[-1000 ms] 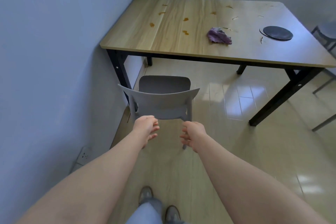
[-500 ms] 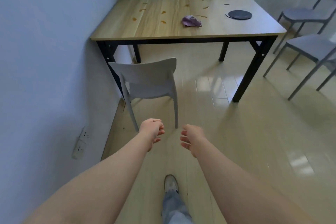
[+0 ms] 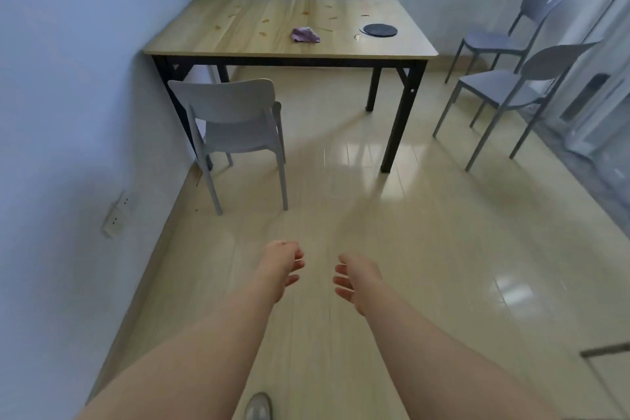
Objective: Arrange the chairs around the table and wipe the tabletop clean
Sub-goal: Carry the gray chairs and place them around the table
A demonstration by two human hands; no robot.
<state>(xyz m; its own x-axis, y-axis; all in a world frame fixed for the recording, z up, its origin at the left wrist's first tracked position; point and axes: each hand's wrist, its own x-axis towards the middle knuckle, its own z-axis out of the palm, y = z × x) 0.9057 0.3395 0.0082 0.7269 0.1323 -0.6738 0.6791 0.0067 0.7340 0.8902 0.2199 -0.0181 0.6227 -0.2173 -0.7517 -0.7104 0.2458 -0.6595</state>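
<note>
A wooden table point(image 3: 238, 41) with black legs stands in the far left corner, its top dotted with orange-brown stains. A crumpled purple cloth point(image 3: 305, 35) lies near the middle of it. A grey chair point(image 3: 231, 119) stands at the table's near left end, its back towards me. Two more grey chairs point(image 3: 504, 92) point(image 3: 501, 41) stand apart from the table on the right. My left hand point(image 3: 281, 266) and my right hand point(image 3: 358, 278) hang empty over the floor, fingers loosely apart, well short of the near chair.
A dark round mat point(image 3: 380, 30) lies on the table's right part. The wall with a socket point(image 3: 116, 218) runs along the left. A glass door point(image 3: 600, 106) is on the right. My shoe point(image 3: 258, 407) shows at the bottom edge.
I have backed away from the table. The near chair, close under my hands a second ago, now stands far ahead. Both hands stay empty, and the two chairs on the right came into sight.
</note>
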